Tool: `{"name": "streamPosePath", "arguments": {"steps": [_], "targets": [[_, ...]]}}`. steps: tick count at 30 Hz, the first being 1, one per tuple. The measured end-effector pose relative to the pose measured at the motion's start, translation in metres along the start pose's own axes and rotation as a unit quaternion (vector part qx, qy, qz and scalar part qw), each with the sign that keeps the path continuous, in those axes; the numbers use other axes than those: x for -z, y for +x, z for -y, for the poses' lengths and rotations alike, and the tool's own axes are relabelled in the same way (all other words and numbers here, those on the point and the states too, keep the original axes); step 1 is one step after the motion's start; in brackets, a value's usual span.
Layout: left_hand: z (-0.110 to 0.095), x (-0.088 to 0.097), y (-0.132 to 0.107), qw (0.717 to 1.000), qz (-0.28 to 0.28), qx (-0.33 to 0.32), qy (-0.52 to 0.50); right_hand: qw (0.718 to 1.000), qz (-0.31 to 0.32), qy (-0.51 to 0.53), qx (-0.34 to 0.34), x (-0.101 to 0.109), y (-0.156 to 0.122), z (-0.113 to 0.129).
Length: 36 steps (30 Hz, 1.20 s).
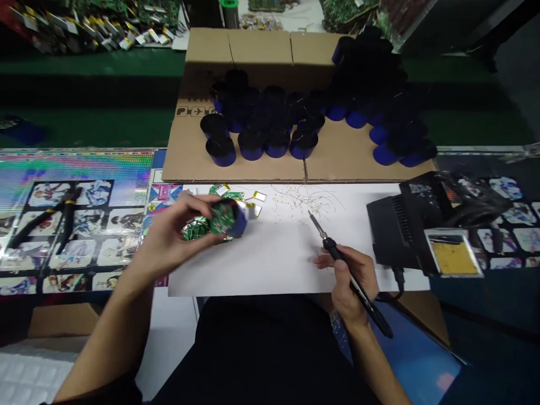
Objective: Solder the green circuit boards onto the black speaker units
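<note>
My left hand [171, 230] is closed round a small blue cylinder [239, 220], tipped on its side. A green circuit board [220, 218] shows at the end facing the palm; whether it is fixed there I cannot tell. Behind that hand lie more green circuit boards [194, 229] and silver battery packs [254, 210]. In my right hand [351, 281] is a black soldering iron [337, 254], held like a pen, its metal tip pointing up and left. The tip is near loose thin wires [306, 199] spread on the white sheet [270, 264].
Several dark blue cylinders [276, 143] stand on a cardboard sheet [337, 163] behind the work area. A black soldering station [386, 228] and a yellow sponge tray [453, 256] are at right. Pliers [67, 219] lie at left. Battery packs [126, 36] and boards are piled on the shelf.
</note>
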<state>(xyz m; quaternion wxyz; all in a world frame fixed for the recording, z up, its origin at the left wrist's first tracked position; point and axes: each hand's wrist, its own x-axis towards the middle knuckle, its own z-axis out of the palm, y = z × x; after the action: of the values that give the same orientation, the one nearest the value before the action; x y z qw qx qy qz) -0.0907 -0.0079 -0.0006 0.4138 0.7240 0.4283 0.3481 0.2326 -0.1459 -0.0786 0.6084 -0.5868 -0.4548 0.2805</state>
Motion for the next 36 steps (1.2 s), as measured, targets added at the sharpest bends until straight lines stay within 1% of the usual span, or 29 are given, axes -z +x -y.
{"name": "streamPosePath", "arguments": {"steps": [2,3,4,5,7,9,10,12,14,16,18,19,20,21,22,23,24,26,28,29,30,32,33,35,36], "targets": [[0.013,0.036,0.014,0.995,-0.103,-0.008,0.012,0.999,0.027,0.020,0.014,-0.007,0.003,0.003],[0.023,0.054,0.025,0.986,-0.164,-0.020,0.030,0.998,0.052,0.024,0.023,-0.013,0.006,0.004],[0.034,0.071,0.037,0.974,-0.217,-0.013,0.058,0.996,0.079,0.018,0.033,-0.020,0.009,0.005],[0.045,0.086,0.050,0.962,-0.258,0.014,0.087,0.993,0.106,0.002,0.047,-0.029,0.013,0.006],[0.070,0.112,0.077,0.935,-0.320,0.074,0.131,0.983,0.153,-0.052,0.085,-0.053,0.020,0.008],[0.091,0.128,0.100,0.911,-0.338,0.134,0.192,0.966,0.185,-0.104,0.145,-0.081,0.026,0.008],[0.100,0.133,0.108,0.906,-0.330,0.157,0.212,0.957,0.201,-0.127,0.164,-0.095,0.027,0.009],[0.109,0.137,0.117,0.905,-0.311,0.178,0.228,0.929,0.241,-0.196,0.203,-0.119,0.029,0.009],[0.109,0.135,0.120,0.905,-0.308,0.175,0.234,0.904,0.258,-0.259,0.223,-0.135,0.030,0.009],[0.099,0.127,0.119,0.898,-0.335,0.140,0.251,0.892,0.254,-0.286,0.242,-0.141,0.032,0.009],[0.082,0.111,0.115,0.897,-0.350,0.067,0.260,0.896,0.231,-0.268,0.266,-0.140,0.034,0.007],[0.073,0.100,0.112,0.909,-0.330,0.028,0.253,0.903,0.217,-0.247,0.277,-0.138,0.035,0.007],[0.064,0.086,0.110,0.929,-0.285,-0.002,0.237,0.911,0.200,-0.220,0.286,-0.135,0.036,0.007],[0.057,0.071,0.108,0.951,-0.215,-0.019,0.219,0.920,0.181,-0.190,0.290,-0.130,0.038,0.007],[0.051,0.056,0.106,0.966,-0.151,-0.031,0.208,0.930,0.162,-0.164,0.287,-0.125,0.040,0.008],[0.047,0.040,0.105,0.971,-0.106,-0.037,0.212,0.939,0.140,-0.143,0.278,-0.120,0.042,0.009],[0.045,0.026,0.105,0.970,-0.088,-0.039,0.225,0.949,0.117,-0.129,0.264,-0.113,0.044,0.011],[0.043,0.006,0.104,0.961,-0.111,-0.036,0.251,0.963,0.072,-0.125,0.229,-0.099,0.047,0.014],[0.041,-0.002,0.102,0.957,-0.133,-0.037,0.256,0.968,0.048,-0.136,0.207,-0.083,0.049,0.018],[0.038,-0.003,0.099,0.961,-0.120,-0.042,0.245,0.969,0.043,-0.140,0.200,-0.075,0.049,0.019],[0.033,-0.002,0.095,0.969,-0.089,-0.051,0.226,0.970,0.039,-0.141,0.192,-0.067,0.048,0.020],[0.022,-0.002,0.081,0.981,0.009,-0.069,0.179,0.976,0.033,-0.127,0.171,-0.054,0.047,0.020],[0.016,-0.003,0.072,0.983,0.063,-0.076,0.157,0.981,0.029,-0.113,0.157,-0.049,0.046,0.020],[0.006,-0.012,0.052,0.975,0.163,-0.088,0.121,0.988,0.024,-0.080,0.130,-0.042,0.045,0.020],[0.002,-0.019,0.042,0.969,0.204,-0.092,0.107,0.991,0.022,-0.064,0.119,-0.039,0.044,0.020]]}}
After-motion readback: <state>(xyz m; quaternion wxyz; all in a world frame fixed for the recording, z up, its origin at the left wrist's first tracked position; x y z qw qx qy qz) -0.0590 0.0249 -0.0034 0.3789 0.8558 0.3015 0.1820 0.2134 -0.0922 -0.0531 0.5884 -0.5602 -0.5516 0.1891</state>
